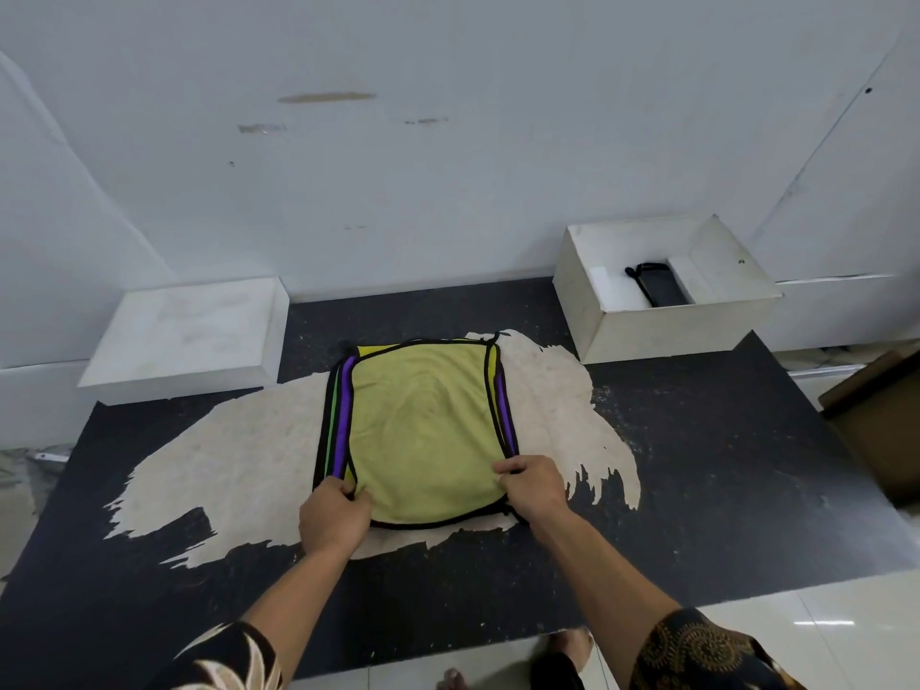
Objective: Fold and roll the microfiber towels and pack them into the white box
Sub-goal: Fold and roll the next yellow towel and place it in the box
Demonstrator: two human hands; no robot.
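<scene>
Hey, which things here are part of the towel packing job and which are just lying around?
Job: yellow-green towel, gripped by left hand and right hand; towel stack beneath; open white box, dark roll inside.
Lying about: flat white block; brown cardboard.

A flat stack of towels point(423, 430), yellow-green on top, lies well apart from the open white box point(662, 331).

**Work Surface and Load**

The dark work surface point(697, 465) has a large worn beige patch point(239, 465) across its middle. A flat stack of microfiber towels point(423, 430), yellow-green on top with purple and green edges below, lies on this patch. An open white box point(662, 331) sits at the far right corner. A white lid point(189, 336) sits at the far left corner.
</scene>
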